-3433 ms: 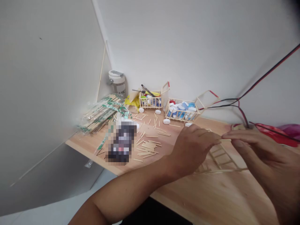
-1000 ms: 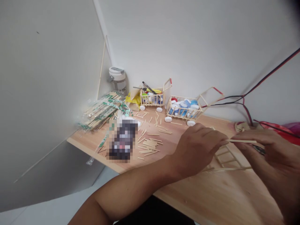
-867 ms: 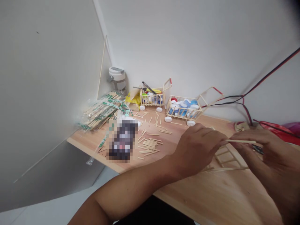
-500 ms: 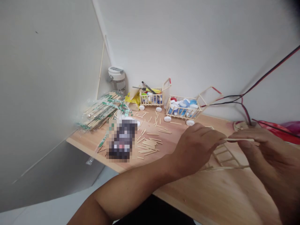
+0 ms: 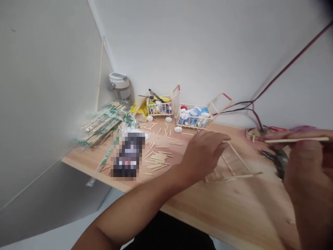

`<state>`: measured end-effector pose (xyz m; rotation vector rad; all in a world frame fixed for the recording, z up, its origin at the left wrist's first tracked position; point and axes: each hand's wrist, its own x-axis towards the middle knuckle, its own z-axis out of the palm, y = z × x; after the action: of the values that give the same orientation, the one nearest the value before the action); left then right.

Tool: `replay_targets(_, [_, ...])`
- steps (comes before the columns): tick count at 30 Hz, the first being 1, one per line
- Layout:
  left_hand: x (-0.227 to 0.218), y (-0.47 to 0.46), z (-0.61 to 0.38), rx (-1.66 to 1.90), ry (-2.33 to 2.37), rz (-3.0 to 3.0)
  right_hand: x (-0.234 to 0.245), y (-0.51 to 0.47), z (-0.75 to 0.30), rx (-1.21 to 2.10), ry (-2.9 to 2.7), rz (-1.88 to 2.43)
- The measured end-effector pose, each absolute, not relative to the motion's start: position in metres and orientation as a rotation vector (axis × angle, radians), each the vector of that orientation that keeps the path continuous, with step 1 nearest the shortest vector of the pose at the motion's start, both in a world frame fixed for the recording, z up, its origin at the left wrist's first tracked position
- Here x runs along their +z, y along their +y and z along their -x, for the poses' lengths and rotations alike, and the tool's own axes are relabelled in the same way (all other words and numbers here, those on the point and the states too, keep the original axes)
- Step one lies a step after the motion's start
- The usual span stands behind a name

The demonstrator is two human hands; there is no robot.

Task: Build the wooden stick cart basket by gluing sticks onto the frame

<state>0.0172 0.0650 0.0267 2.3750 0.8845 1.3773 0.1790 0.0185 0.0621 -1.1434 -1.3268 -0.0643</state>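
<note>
My left hand (image 5: 205,152) is closed at the upper corner of a small frame of thin wooden sticks (image 5: 240,158). The frame stands tilted on the table, its far side partly hidden behind my fingers. At the right edge, my right hand (image 5: 304,170) pinches a longer wooden stick (image 5: 296,140) between thumb and fingers, held level above the table. Beneath that hand lies a dark-handled tool (image 5: 279,161), perhaps pliers, partly covered.
Two stick-built carts, one (image 5: 160,108) with pens and caps, another (image 5: 194,118) full of bottle caps, stand along the wall. Cut sticks (image 5: 158,157) are scattered by a blurred phone (image 5: 128,154). Bagged skewers (image 5: 101,125) and a jug (image 5: 121,88) are left; cables (image 5: 286,69) cross right.
My hands have drawn apart: the right moved right with the stick, while the left no longer meets the stick's end and is at the frame's corner. The view has shifted right.
</note>
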Motion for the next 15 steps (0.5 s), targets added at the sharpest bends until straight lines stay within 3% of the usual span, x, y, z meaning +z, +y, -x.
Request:
replay_targets(8, [0.035, 0.067, -0.012, 1.163, 0.797, -2.414, 0.063, 0.034, -0.200, -0.020, -1.294, 0.865])
replay_targets(15, [0.040, 0.073, -0.007, 1.097, 0.738, -2.405, 0.062, 0.032, -0.213, -0.082, -1.327, 1.029])
